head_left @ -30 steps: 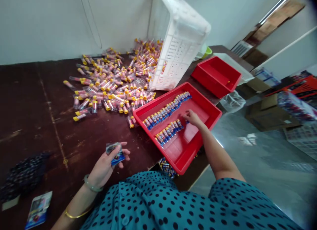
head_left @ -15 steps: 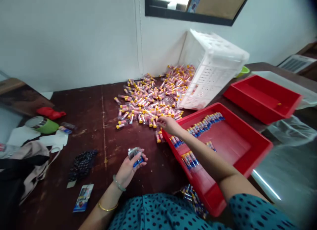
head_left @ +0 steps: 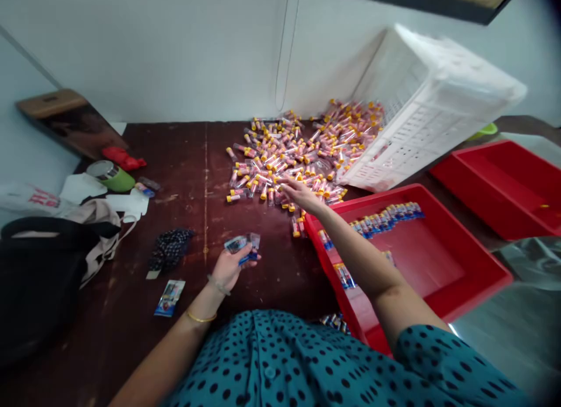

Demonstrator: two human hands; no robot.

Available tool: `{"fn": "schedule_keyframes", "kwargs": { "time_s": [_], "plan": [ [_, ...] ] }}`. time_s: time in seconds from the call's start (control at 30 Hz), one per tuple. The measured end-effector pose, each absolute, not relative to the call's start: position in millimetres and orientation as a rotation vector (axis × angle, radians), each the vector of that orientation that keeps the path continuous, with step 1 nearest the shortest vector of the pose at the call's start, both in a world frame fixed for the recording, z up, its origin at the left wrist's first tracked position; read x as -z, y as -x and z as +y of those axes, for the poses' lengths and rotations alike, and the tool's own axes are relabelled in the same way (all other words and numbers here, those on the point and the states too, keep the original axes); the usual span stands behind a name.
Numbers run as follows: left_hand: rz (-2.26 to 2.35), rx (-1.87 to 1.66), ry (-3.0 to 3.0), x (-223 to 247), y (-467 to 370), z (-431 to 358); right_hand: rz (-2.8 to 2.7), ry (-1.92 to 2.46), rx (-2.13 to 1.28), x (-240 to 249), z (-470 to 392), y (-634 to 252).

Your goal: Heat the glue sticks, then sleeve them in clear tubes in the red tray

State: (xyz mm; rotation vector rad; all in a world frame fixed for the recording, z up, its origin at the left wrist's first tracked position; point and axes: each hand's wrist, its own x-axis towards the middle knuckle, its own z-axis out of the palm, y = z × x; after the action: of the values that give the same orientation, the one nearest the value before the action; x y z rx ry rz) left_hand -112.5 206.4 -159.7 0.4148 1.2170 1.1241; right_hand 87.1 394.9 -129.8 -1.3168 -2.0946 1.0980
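Note:
My left hand [head_left: 228, 268] is closed on small blue-and-clear plastic packets [head_left: 237, 243], held above the dark table in front of me. They fan out past the thumb, and I cannot make out how many there are. My right hand [head_left: 301, 195] reaches over the near edge of a heap of small clear tubes [head_left: 280, 156] with yellow caps and pink contents. Its fingers are stretched out, and nothing shows in them. Below the right forearm is a red tray [head_left: 438, 267], where filled blue packets [head_left: 385, 217] lie in rows.
A white perforated crate [head_left: 412, 127] tilts on its side behind the heap. Another red tray [head_left: 504, 179] stands at the right. On the left lie a flat blue packet [head_left: 169, 298], a dark dotted cloth [head_left: 170, 248], a green cup [head_left: 116, 178] and a black bag [head_left: 39, 278].
My view has swung left and down, so the scene sits further right. The right hand's fingers have straightened over the tubes. The packets in my left hand are fanned wider.

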Motion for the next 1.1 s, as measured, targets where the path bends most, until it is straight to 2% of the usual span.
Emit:
{"fn": "schedule_keyframes", "kwargs": {
  "time_s": [0.1,0.23,0.5,0.87,1.1],
  "plan": [
    [1.207,-1.176,-0.428,161,100,211,-1.972,1.056,-1.459,128,341,-96],
    [1.204,-1.215,-0.461,158,88,211,-1.779,1.025,-1.573,112,297,-108],
    [1.185,-1.175,-0.551,147,85,200,-1.359,0.936,-1.808,100,301,-107],
    [1.037,-1.122,-0.543,135,80,195,-1.602,0.874,-1.666,98,291,-108],
    [0.937,-0.919,-0.477,126,75,190,-1.689,0.961,-1.371,107,250,-109]
  ]
}}
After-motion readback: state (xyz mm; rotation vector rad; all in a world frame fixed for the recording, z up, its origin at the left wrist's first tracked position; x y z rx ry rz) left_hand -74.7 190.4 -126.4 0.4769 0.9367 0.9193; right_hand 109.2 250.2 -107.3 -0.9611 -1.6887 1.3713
